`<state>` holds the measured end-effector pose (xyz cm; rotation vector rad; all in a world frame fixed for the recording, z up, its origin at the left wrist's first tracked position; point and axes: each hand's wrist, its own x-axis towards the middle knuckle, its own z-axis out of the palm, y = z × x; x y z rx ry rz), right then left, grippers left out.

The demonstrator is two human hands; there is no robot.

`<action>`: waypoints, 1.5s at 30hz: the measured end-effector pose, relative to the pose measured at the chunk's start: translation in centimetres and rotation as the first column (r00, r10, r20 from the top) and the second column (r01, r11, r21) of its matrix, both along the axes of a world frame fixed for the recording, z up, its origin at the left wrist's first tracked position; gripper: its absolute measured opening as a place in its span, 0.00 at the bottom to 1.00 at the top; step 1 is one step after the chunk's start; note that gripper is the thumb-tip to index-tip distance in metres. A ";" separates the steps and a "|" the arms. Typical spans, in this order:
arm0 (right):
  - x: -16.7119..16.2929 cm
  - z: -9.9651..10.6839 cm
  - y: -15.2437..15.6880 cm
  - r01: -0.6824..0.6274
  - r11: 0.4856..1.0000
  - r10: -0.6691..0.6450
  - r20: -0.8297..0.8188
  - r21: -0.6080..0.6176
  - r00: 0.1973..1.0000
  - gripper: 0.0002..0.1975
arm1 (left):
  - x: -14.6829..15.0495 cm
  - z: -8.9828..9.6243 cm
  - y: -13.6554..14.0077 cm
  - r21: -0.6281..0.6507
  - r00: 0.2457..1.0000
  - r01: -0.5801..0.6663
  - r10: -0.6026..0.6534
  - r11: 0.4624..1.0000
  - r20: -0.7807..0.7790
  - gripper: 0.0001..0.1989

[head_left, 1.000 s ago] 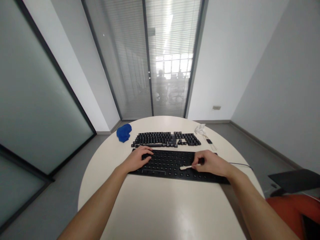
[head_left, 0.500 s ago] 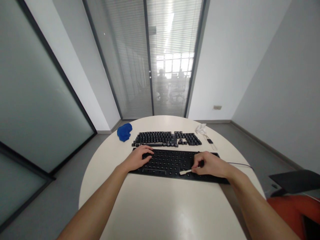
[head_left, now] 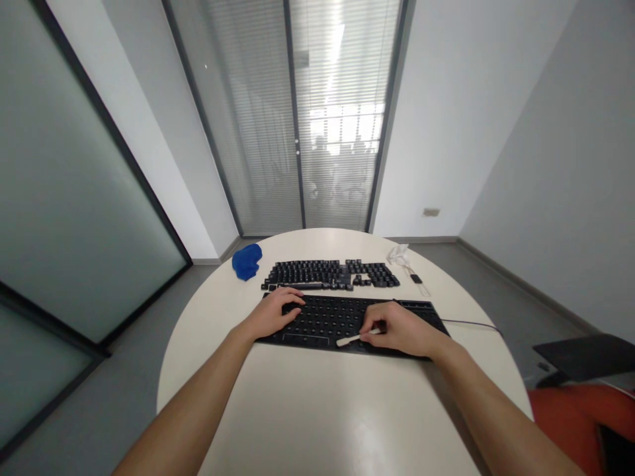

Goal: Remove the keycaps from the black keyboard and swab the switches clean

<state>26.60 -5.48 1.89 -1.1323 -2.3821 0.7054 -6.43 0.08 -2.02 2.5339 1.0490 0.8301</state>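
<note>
A black keyboard base (head_left: 327,316) with its keycaps off lies across the table in front of me. My left hand (head_left: 274,313) rests on its left end, fingers apart and holding nothing. Pinched in my right hand (head_left: 397,327) is a small pale brush (head_left: 349,340), its head pointing left over the lower rows of the base. Whether the brush tip touches the base I cannot tell. Beyond the base, the removed black keycaps (head_left: 307,272) are laid out in keyboard order.
A blue cloth (head_left: 247,262) lies at the far left of the round white table (head_left: 297,410). Far right are a crumpled white tissue (head_left: 398,254) and a wire tool with a black grip (head_left: 415,279). A cable (head_left: 471,323) runs off the right edge. An orange chair (head_left: 578,423) stands at right.
My right hand has slid left along the base with the brush, which now points at a spot nearer the middle. My left hand has stayed in place.
</note>
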 end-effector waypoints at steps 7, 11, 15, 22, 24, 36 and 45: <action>-0.3 -0.1 0.2 -0.064 0.998 0.064 -0.020 0.022 0.998 0.09 | 0.1 0.1 0.0 0.000 1.000 -0.002 0.002 1.000 -0.008 0.09; -0.1 -0.2 0.2 -0.037 0.999 0.038 -0.020 0.031 0.999 0.09 | 0.2 0.0 -0.1 -0.002 1.000 0.001 -0.001 1.000 -0.012 0.09; 0.3 -0.3 0.3 -0.014 0.999 0.014 -0.013 0.033 1.000 0.08 | 0.0 -0.1 0.0 0.006 1.000 0.002 -0.002 1.000 -0.013 0.09; 1.1 -0.5 0.4 0.013 1.000 -0.014 -0.031 -0.018 0.999 0.06 | -0.3 -0.4 0.1 0.008 1.000 -0.001 0.001 1.000 -0.013 0.09; 1.2 -0.5 0.4 0.014 1.000 -0.015 -0.035 -0.028 0.999 0.07 | -0.3 -0.4 0.1 0.006 1.000 -0.001 0.001 1.000 -0.016 0.09; 2.0 -1.2 0.8 0.032 0.999 -0.034 -0.055 -0.034 0.998 0.11 | -1.2 0.0 0.1 0.009 1.000 -0.004 0.004 1.000 -0.031 0.16; 1.7 -0.9 0.6 0.042 0.998 -0.045 -0.057 -0.057 0.997 0.11 | -0.6 0.2 -0.2 -0.031 0.996 0.054 -0.056 0.998 -0.070 0.30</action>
